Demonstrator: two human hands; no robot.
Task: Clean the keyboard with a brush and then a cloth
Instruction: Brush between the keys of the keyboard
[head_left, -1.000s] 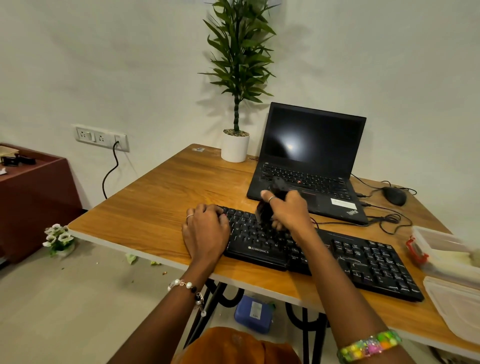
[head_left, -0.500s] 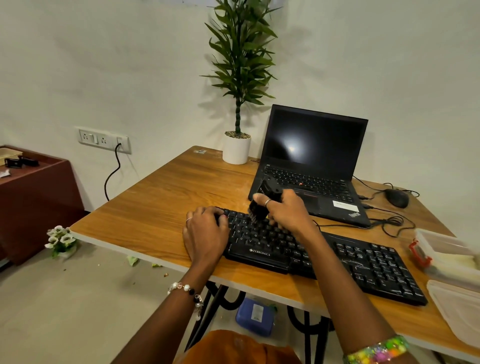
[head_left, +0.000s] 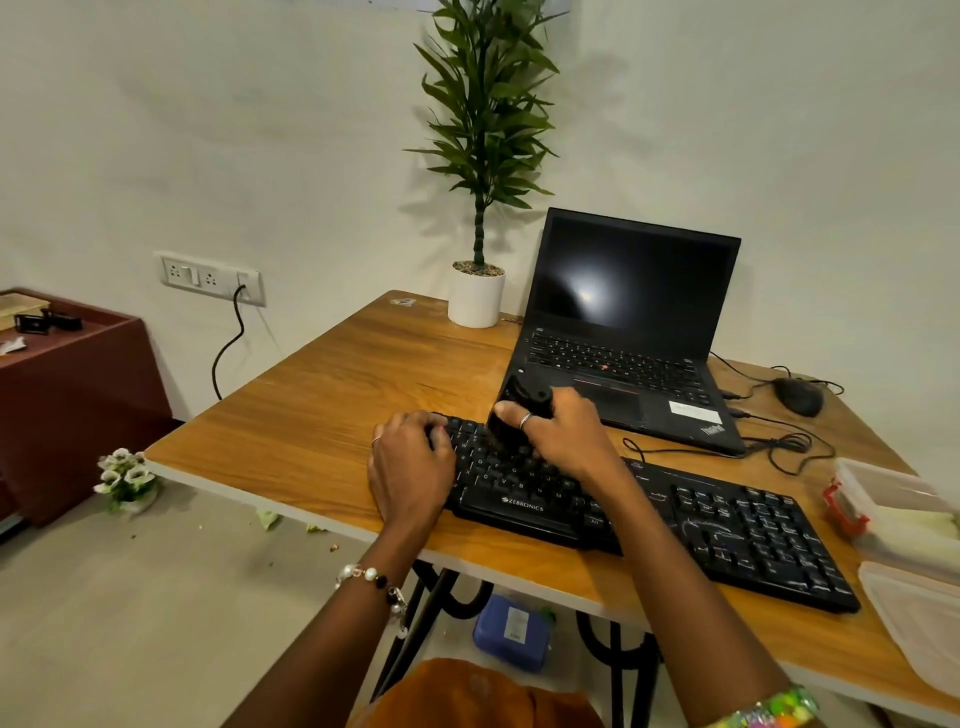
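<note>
Wooden desk (head_left: 322, 415): keyboard (head_left: 727, 525) under both hands; right hand (head_left: 563, 434) grips brush (head_left: 511, 415).

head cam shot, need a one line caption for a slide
Right hand brushes the black keyboard with a black brush while the left hand steadies its end.

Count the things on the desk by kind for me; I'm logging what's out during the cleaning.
Keyboard: 1
Brush: 1
Laptop: 1
Mouse: 1
Potted plant: 1
Plastic containers: 2, one with a red clip, one nearer at the edge
Total: 7
</note>
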